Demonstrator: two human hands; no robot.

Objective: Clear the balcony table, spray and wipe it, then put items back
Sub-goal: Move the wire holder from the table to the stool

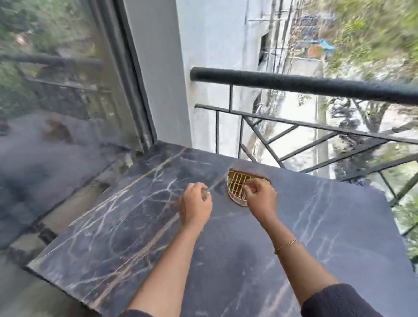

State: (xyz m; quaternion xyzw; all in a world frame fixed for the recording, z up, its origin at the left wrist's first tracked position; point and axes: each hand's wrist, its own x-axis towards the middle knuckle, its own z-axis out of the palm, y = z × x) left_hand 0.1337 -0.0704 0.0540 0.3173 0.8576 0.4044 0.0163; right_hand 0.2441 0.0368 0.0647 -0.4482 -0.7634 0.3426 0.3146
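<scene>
A glass door (50, 95) stood at nine o'clock, blurred with reflections. The dark marble table (134, 237) filled the middle. Over it the left hand (195, 205) had its fingers curled together, pinching a thin pale stick (205, 192). Just toward three o'clock, the right hand (260, 199) had its fingers closed on the near edge of a gold wire rack (238, 181) lying on the tabletop. A black railing (321, 86) ran from twelve to three o'clock.

You're on a home balcony: a black metal railing (321, 86) guards the dark veined marble table's (235, 268) far edge, a glass sliding door (49, 83) beside it.
</scene>
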